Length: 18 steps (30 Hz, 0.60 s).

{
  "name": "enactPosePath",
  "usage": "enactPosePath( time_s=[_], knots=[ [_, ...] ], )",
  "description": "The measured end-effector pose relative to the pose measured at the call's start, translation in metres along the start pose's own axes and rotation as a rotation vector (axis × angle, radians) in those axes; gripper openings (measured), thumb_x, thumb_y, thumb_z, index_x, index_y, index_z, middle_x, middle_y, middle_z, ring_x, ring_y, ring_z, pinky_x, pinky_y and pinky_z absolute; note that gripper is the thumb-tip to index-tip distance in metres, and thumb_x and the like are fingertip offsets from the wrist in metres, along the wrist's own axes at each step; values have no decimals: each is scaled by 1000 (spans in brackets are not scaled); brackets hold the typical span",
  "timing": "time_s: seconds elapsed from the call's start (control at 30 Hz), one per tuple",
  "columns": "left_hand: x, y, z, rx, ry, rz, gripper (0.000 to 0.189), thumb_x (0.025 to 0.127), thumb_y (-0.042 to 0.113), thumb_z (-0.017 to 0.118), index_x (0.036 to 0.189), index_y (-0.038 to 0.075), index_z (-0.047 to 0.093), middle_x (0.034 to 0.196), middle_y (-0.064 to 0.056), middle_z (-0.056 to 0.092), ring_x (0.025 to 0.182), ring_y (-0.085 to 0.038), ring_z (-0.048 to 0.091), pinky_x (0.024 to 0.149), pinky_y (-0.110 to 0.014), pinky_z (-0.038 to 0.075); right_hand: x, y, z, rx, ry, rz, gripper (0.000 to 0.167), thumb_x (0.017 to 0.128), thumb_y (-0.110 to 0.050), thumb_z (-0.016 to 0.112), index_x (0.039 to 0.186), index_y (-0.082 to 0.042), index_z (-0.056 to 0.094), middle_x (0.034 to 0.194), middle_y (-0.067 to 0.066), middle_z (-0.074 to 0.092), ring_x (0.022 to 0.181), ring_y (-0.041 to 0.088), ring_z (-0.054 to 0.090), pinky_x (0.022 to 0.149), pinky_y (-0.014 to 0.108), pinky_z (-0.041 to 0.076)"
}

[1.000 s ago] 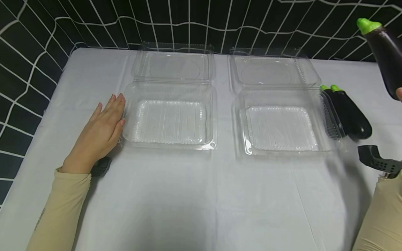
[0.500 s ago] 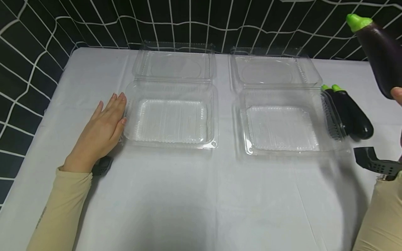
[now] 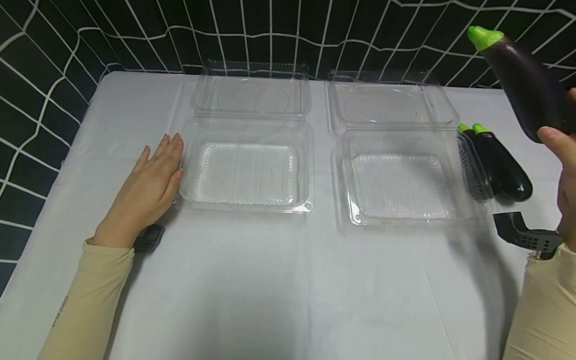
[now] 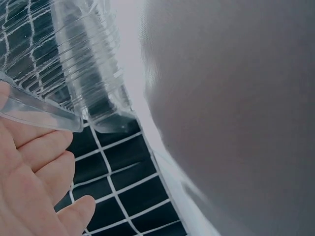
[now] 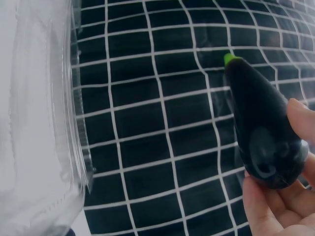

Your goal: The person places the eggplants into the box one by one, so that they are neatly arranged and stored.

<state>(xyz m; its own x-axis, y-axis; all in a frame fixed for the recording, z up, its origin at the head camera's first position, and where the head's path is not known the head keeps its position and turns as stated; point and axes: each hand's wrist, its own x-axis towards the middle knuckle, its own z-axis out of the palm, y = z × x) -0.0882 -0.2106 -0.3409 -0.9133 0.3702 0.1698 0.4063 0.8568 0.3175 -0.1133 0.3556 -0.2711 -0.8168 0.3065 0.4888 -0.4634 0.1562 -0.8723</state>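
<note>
My right hand point(image 3: 564, 165) grips a dark eggplant point(image 3: 524, 85) by its thick lower end, raised above the table at the far right, with the green cap pointing up and left. In the right wrist view, thumb and fingers close around the blunt end of the eggplant point(image 5: 266, 128). My left hand point(image 3: 150, 185) lies with straight fingers along the left side of the left clear plastic container point(image 3: 247, 205). From the left wrist, the fingers point(image 4: 51, 150) appear right at the container's rim point(image 4: 44, 110). Its hinged lid point(image 3: 252, 92) stands open behind it.
A second clear container point(image 3: 405, 220), lid folded back, sits right of the first. Two more eggplants point(image 3: 508, 170) lie against its right side. White cloth covers the table point(image 3: 270, 280); a black cloth with a white grid point(image 3: 252, 30) hangs behind and at the left.
The right hand has moved left with the eggplant, bringing more of the hand into the head view. The left hand stays nearly still at the left container.
</note>
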Motion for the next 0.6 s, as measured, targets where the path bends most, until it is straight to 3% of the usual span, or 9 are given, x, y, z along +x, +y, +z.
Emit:
enactPosePath(
  time_s=[0.13, 0.37, 0.47, 0.6],
  knots=[
    [0, 0, 1, 8, 2, -2, 51, 101, 16, 39, 145, -7, 26, 151, -18, 26, 141, -27, 18, 115, -46, 8, -1, -4, 12, 104, -19, 22, 42, 82, 14, 62, 122, 4, 58, 119, 13, 58, 117, 26, 47, 103, 23, 36],
    [0, 0, 1, 9, 13, 5, 51, 101, 15, 39, 145, -7, 26, 150, -19, 26, 141, -28, 19, 114, -48, 10, -5, -13, 29, 39, -51, 9, 40, 82, 12, 64, 121, 6, 60, 118, 15, 60, 114, 26, 51, 98, 21, 42],
    [0, 0, 1, 6, 10, 4, 51, 101, 15, 39, 145, -7, 26, 150, -19, 26, 141, -28, 19, 114, -47, 9, -7, -17, 37, 27, -51, 41, 41, 81, 12, 65, 121, 5, 60, 120, 16, 60, 115, 26, 51, 97, 20, 42],
    [0, -1, 1, 14, 6, -2, 51, 101, 16, 39, 145, -7, 26, 151, -18, 26, 141, -27, 19, 115, -47, 10, -9, -22, 48, 36, -22, 144, 46, 78, 14, 67, 122, 2, 61, 123, 15, 57, 117, 24, 49, 98, 19, 41]
  ],
)
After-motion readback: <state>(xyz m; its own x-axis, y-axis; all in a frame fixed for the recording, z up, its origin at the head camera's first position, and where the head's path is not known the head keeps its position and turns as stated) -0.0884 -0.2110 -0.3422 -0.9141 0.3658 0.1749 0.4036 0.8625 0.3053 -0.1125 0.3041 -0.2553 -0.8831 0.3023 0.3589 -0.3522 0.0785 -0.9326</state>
